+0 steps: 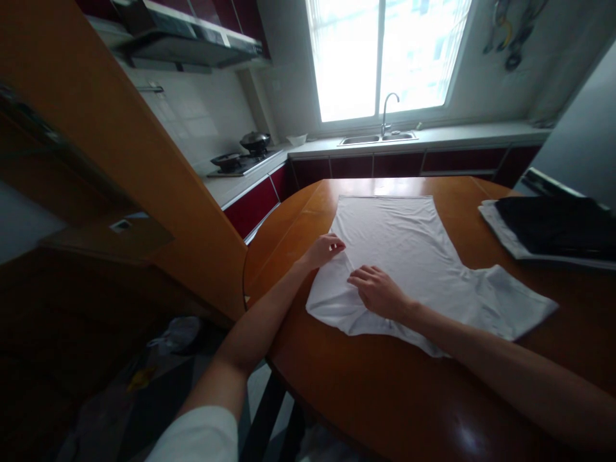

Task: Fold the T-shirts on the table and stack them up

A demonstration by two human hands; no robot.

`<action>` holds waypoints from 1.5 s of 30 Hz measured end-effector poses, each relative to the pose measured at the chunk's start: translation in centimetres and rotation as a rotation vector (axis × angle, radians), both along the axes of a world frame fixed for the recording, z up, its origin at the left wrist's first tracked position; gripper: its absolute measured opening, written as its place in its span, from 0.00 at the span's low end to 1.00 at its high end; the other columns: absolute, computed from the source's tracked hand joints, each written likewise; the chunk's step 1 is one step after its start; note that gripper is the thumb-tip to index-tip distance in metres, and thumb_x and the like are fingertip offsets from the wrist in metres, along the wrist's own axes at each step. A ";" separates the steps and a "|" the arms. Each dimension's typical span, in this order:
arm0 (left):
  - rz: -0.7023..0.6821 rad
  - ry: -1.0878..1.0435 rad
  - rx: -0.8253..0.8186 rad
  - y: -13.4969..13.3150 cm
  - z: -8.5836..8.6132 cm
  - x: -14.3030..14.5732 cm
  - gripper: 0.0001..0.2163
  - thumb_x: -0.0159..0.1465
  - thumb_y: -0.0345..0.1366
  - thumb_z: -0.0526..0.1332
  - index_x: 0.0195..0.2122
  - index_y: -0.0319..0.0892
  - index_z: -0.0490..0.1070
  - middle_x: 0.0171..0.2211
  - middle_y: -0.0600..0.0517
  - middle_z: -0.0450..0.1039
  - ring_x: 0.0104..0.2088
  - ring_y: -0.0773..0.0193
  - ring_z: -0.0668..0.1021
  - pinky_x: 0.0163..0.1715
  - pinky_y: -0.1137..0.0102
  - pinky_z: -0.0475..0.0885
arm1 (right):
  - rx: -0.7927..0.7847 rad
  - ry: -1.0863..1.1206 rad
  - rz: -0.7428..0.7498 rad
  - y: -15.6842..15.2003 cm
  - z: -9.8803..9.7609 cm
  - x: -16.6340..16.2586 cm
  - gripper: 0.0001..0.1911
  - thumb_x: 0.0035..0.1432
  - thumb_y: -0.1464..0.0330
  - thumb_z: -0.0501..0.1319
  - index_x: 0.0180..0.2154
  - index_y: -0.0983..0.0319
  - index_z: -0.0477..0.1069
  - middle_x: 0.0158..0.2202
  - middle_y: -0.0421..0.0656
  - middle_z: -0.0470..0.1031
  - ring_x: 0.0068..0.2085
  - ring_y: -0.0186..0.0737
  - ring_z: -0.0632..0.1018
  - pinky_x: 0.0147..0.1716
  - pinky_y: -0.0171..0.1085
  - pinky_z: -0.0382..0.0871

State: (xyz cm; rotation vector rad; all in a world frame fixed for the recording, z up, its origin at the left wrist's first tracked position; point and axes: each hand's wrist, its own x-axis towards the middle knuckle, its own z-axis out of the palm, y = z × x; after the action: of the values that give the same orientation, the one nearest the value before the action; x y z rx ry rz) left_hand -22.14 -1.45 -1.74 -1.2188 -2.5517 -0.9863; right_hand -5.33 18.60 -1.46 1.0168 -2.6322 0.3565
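Observation:
A white T-shirt (399,237) lies spread on the wooden table (283,224), its hem toward the window. One sleeve stretches out to the right; the left side is partly turned in over the body. My left hand (326,250) pinches the shirt's left edge between thumb and fingers. A little to the right and nearer to me, my right hand (378,290) has its fingers closed on the same fabric, along a crease. Small wrinkles run across the shirt near its right side.
A stack of folded dark and white clothes (553,224) sits at the table's right. Behind the table are a counter with a sink (378,138) and a stove (245,163) with pans. An orange wooden panel (158,192) rises at the left. A bag (180,333) lies on the floor.

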 end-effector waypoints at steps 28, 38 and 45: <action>-0.107 -0.544 -0.190 -4.2 2.4 -0.3 0.10 0.56 0.42 0.70 0.32 0.39 0.79 0.24 0.53 0.76 0.24 0.68 0.74 0.25 0.75 0.67 | -0.082 0.000 0.123 -0.1 -0.8 -0.2 0.11 0.62 0.78 0.57 0.41 0.61 0.75 0.43 0.46 0.77 0.46 0.43 0.73 0.46 0.41 0.64; -0.156 -0.577 -0.193 -3.8 2.6 0.3 0.13 0.58 0.45 0.69 0.32 0.37 0.80 0.24 0.51 0.77 0.24 0.67 0.77 0.25 0.75 0.68 | -0.086 -0.005 0.135 -0.1 -0.9 -0.2 0.10 0.62 0.77 0.57 0.41 0.61 0.75 0.42 0.46 0.78 0.45 0.43 0.73 0.47 0.41 0.65; -0.236 -0.729 -0.238 -3.0 3.0 1.2 0.18 0.60 0.51 0.68 0.30 0.37 0.80 0.24 0.48 0.79 0.24 0.66 0.78 0.24 0.75 0.69 | -0.086 0.000 0.145 -0.1 -0.9 -0.2 0.11 0.61 0.78 0.58 0.41 0.61 0.75 0.42 0.46 0.78 0.44 0.43 0.73 0.46 0.41 0.65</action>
State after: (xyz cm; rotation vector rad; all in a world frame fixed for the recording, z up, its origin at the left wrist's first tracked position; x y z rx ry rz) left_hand -20.91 -4.43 1.28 -1.4531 -3.1975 -1.4247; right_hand -5.56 18.54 -2.37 1.1822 -2.5265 0.4973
